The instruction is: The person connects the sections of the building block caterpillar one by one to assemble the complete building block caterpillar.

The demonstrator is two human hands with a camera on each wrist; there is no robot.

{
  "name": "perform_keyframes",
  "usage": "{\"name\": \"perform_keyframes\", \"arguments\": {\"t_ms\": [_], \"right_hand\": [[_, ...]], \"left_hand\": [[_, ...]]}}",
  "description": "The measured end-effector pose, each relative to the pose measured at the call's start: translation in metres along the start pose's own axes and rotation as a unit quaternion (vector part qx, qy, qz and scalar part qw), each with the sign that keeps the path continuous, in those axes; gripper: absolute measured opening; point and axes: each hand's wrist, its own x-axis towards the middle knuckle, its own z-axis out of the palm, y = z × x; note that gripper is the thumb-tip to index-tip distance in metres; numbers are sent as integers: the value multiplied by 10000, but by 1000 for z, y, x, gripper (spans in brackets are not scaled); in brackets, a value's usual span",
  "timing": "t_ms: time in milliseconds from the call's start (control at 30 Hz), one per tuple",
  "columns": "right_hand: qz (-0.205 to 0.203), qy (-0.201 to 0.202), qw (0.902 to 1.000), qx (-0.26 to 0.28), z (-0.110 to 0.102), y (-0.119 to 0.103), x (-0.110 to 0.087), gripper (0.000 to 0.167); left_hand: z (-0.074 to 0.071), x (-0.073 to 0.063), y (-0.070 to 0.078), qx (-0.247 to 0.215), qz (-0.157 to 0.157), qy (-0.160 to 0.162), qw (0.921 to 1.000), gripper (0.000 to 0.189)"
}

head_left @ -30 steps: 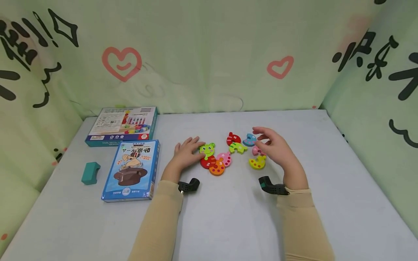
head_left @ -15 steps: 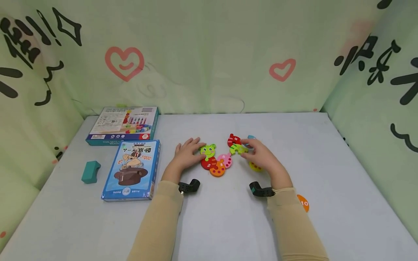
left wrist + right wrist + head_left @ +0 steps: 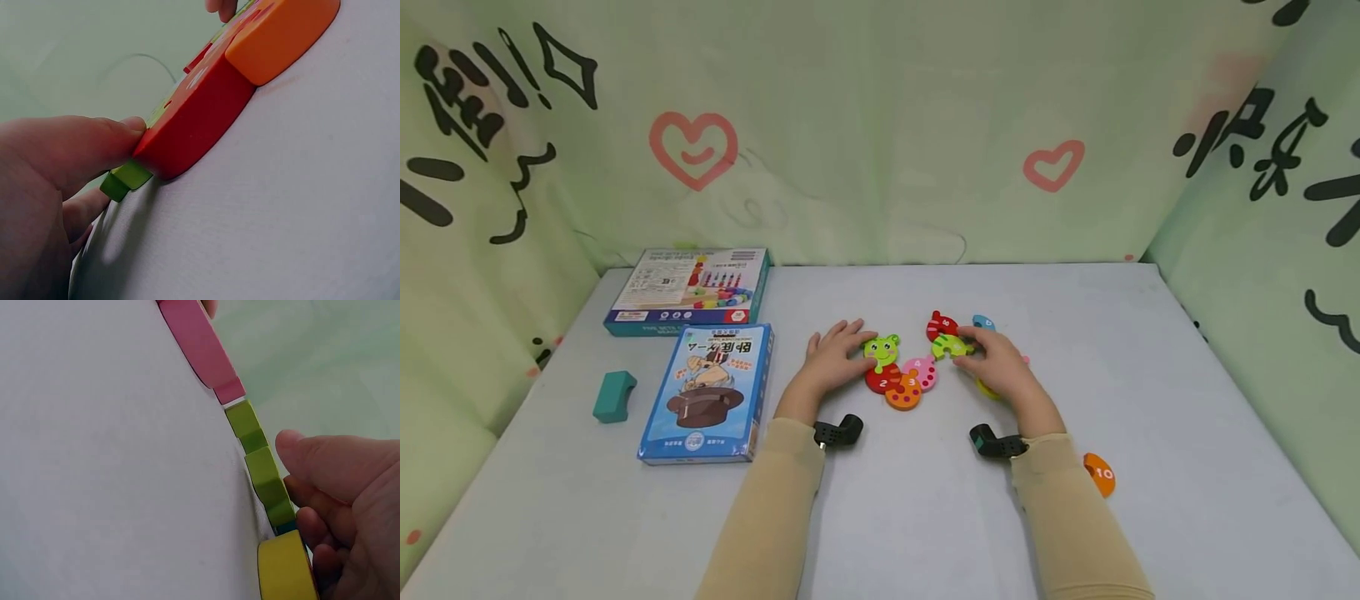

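In the head view, my left hand point(image 3: 829, 371) lies beside a caterpillar-shaped puzzle, its thumb and forefinger touching the green smiling head piece point(image 3: 883, 350). Joined to that head are a red piece point(image 3: 878, 382) marked 2, an orange piece point(image 3: 903, 394) marked 3 and a pink piece point(image 3: 925, 374). My right hand point(image 3: 1006, 371) pinches a striped green puzzle piece point(image 3: 950, 347) between thumb and forefinger, close to the pink one. The right wrist view shows a narrow gap between the green piece point(image 3: 265, 475) and the pink piece point(image 3: 197, 340).
Behind the green piece lies a red piece point(image 3: 937, 322); a blue piece point(image 3: 984, 322) and a yellow piece point(image 3: 284, 569) are partly hidden by my right hand. An orange piece point(image 3: 1101, 475) marked 10 sits by the right sleeve. Two boxes, one blue point(image 3: 700, 425), and a teal block point(image 3: 614, 397) stand left.
My right hand has moved left from above the blue and pink pieces to the green piece and now pinches it. The left hand stays at the head piece. The orange 10 piece has come into sight.
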Motion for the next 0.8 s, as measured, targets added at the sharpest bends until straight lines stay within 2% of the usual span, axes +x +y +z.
{"name": "perform_keyframes", "arguments": {"t_ms": [400,800], "right_hand": [[-125,225,9975,-658,5,-3,0,50],[-145,407,9967,-690,6,-2,0,47]], "left_hand": [[-1,-1,2,-35,-10,-29,10000,52],[-1,-1,2,-81,-21,-4,10000,51]]}}
